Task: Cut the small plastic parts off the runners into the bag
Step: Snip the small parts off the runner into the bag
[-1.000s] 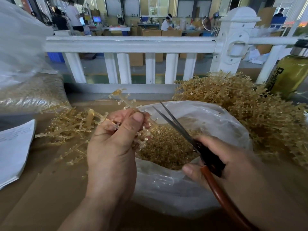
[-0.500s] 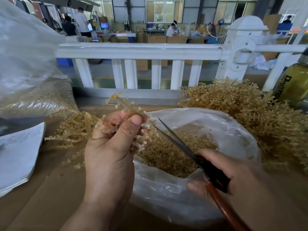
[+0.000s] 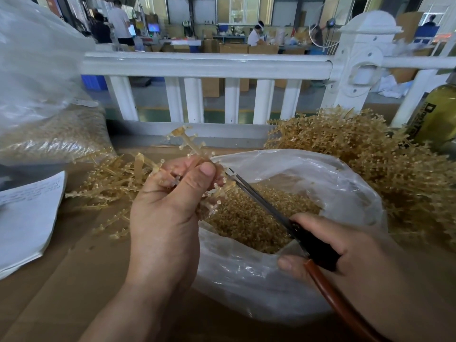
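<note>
My left hand (image 3: 167, 208) grips an amber plastic runner (image 3: 190, 144) with small parts on its branches, holding it over the left rim of a clear plastic bag (image 3: 246, 277). The bag holds a heap of cut amber parts (image 3: 251, 218). My right hand (image 3: 345, 253) holds scissors (image 3: 266, 208) with a black and brown handle. Their blades look closed, and the tips reach the runner just right of my left thumb.
A big pile of uncut runners (image 3: 370, 154) lies at the right; bare runners (image 3: 108, 183) lie left of my hand. A paper sheet (image 3: 27, 218) and a filled bag (image 3: 54, 134) sit at the left. A white railing (image 3: 204, 66) and an olive bottle (image 3: 436, 114) stand behind.
The scissors moved left up to the runner and their blades closed. My left hand kept its grip on the runner.
</note>
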Demonstrator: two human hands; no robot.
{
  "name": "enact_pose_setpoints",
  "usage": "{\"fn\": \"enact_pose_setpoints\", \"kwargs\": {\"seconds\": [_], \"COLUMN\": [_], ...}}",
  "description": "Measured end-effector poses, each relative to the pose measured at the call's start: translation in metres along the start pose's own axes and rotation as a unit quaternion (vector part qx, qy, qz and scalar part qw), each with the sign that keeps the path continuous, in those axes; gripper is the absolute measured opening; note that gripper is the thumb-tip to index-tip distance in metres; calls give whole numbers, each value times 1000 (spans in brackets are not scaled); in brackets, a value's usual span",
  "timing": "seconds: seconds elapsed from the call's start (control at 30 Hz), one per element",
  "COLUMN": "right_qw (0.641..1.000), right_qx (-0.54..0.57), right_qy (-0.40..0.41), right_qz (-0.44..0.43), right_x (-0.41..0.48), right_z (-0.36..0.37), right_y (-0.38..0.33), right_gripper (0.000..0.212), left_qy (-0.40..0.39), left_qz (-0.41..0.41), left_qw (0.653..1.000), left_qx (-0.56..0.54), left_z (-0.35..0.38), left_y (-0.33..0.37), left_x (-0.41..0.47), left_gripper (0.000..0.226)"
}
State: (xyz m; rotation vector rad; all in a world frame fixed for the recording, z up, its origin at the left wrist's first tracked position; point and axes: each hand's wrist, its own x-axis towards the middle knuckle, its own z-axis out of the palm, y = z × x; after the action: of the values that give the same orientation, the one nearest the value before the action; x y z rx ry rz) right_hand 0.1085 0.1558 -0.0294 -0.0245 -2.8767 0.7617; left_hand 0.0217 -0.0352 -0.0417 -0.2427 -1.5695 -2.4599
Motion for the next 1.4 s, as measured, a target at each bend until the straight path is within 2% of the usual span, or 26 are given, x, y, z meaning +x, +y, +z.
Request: {"fn": "enact_pose_setpoints", "kwargs": {"seconds": [0.13, 0.23, 0.53, 0.77, 1.4], "right_qw": [1000, 999, 999, 999, 999], "right_qx": [8, 19, 2, 7, 13], "right_qy": [0, -3, 8, 7, 13], "right_qz": [-15, -26, -48, -48, -41], "right_x": [0, -1, -4, -6, -5], "right_z": [0, -1, -3, -7, -4], "right_y": [-1, 1, -1, -5, -2], "right_gripper": [44, 38, 53, 46, 58], "left_qy": [-12, -20, -74, -85, -58], "left_qz": [-14, -16, -27, -53, -82], "left_qw": [999, 999, 996, 993, 991], "left_qx": [-29, -29, -39, -65, -86], "left_z": [1, 1, 2, 6, 13], "left_y": [1, 2, 0, 3, 4], "left_x": [-1, -2, -2, -5, -9], "left_gripper": [14, 3, 4, 7, 6]}}
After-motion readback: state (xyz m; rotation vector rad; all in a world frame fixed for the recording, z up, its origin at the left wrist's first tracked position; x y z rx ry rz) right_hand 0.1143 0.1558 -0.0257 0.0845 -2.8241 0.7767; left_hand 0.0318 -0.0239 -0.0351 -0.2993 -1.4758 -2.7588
